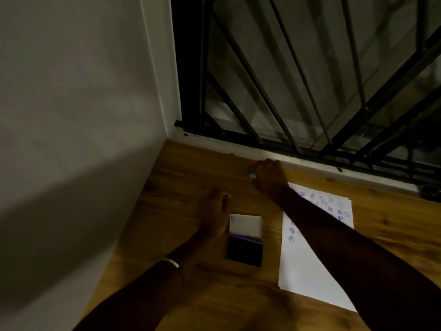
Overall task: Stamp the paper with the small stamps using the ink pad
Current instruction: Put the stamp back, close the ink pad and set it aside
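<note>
Wooden surface (195, 295); right hand (268, 179) closed on pale small stamp (252, 175). Left hand (214, 211) loosely curled, empty. Best: press squarely into ink pad (244, 250), then bare paper (307, 271).

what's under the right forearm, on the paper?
The paper lies flat on the wooden table, with purple stamp prints visible on both sides of the right forearm. Any prints directly beneath the arm are covered.
</note>
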A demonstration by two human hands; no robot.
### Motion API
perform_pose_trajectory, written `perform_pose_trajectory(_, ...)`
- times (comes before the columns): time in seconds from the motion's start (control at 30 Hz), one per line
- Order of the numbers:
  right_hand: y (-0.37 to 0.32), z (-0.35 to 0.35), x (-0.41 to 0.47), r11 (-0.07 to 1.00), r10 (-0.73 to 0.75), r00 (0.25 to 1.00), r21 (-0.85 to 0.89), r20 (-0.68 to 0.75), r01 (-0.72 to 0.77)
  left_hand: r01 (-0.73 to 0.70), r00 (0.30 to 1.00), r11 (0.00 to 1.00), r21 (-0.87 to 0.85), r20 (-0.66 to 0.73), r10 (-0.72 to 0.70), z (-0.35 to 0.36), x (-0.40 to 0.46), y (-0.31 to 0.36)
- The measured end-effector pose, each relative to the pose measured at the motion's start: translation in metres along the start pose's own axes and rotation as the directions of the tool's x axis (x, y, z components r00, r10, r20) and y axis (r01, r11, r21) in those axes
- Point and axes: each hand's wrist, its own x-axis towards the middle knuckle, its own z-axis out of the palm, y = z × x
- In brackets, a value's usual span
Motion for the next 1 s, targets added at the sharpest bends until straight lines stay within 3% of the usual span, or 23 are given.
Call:
perform_pose_trajectory(0.3,0.007,0.013,0.012,0.995,-0.004,0.996,-0.095,0.091,0.012,-0.061,0.998,0.995,0.085,-0.009,0.062,0.016,0.002,-0.014)
perform_pose_trajectory(0.83,0.008,0.015,0.0,0.979,0.052,0.998,0.196,0.04,-0.058,-0.106,0.994,0.993,0.056,0.012,0.105,0.011,-0.004,-0.012)
perform_pose_trajectory(1.0,0.001,0.005,-0.027,0.957,0.094,0.99,0.284,-0.103,-0.061,-0.101,0.995,0.994,0.038,0.017,0.1,0.003,-0.013,-0.008)
